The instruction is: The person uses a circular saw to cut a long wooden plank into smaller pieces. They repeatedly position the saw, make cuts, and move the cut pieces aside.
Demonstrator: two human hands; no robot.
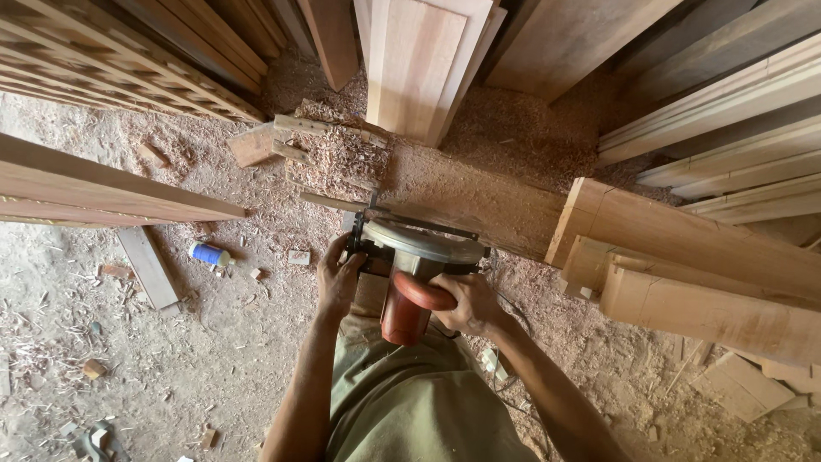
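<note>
Right hand (466,301) clamped on the circular saw (415,265) red handle; left hand (338,278) grips its side, blade hidden under the guard, plank (479,210) sawdust-buried.

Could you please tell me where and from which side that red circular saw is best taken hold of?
Probably by the red handle at the rear of the circular saw, from the near side: it curves toward the person, where the right hand wraps it. The left hand steadies the left edge, clear of the round metal guard.
</note>
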